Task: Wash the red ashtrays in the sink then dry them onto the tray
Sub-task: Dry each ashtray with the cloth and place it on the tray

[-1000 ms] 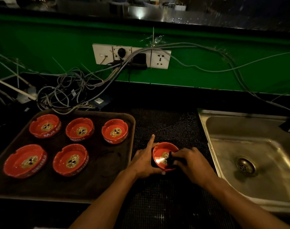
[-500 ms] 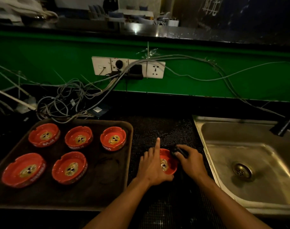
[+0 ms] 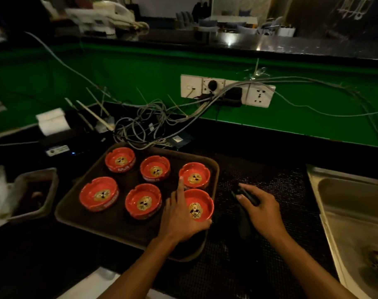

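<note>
white "raja" lettering on rear-left red ashtray (image 3: 120, 161), other lettering unreadable

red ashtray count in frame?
6, all over the tray. Back row. Front row, and one gripped by the left hand. None seen elsewhere.

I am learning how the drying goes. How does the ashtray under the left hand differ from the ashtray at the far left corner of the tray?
The near ashtray is gripped by the left hand; the far ashtray stands untouched. The near one is at the tray's right edge. Both are red with a printed centre.
</note>
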